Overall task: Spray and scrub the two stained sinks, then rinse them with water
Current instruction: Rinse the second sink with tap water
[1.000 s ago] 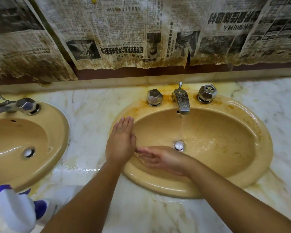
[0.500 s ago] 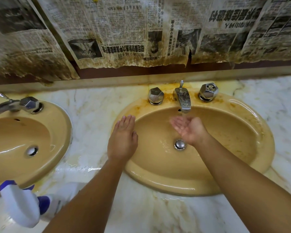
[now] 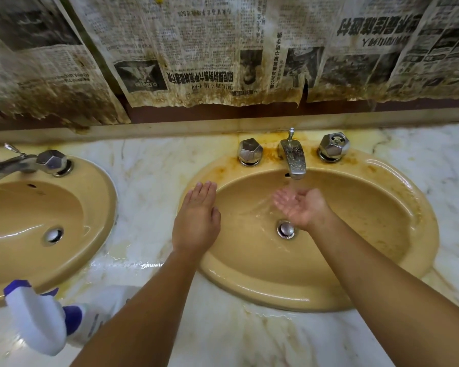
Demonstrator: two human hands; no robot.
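Right hand (image 3: 300,207) was cupped palm-up right under the faucet spout (image 3: 293,161), fingers loosely open, catching water. Left hand (image 3: 196,221) lay flat, fingers straight, on the right sink (image 3: 276,295) left rim. Rusty stains (image 3: 387,223) lay right of that cupped hand, nearer it. Glossy tan oval ceramic; wet marble counter (image 3: 149,181); left sink (image 3: 98,207) at left.

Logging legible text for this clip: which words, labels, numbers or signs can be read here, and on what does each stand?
Newspaper sheets on the wall: Chinese-character headlines and columns, seemingly hung upside down; nothing I can quote reliably.
Spray bottle label: blurred, unreadable.
Small mark on the right sink below the faucet: too small to read.
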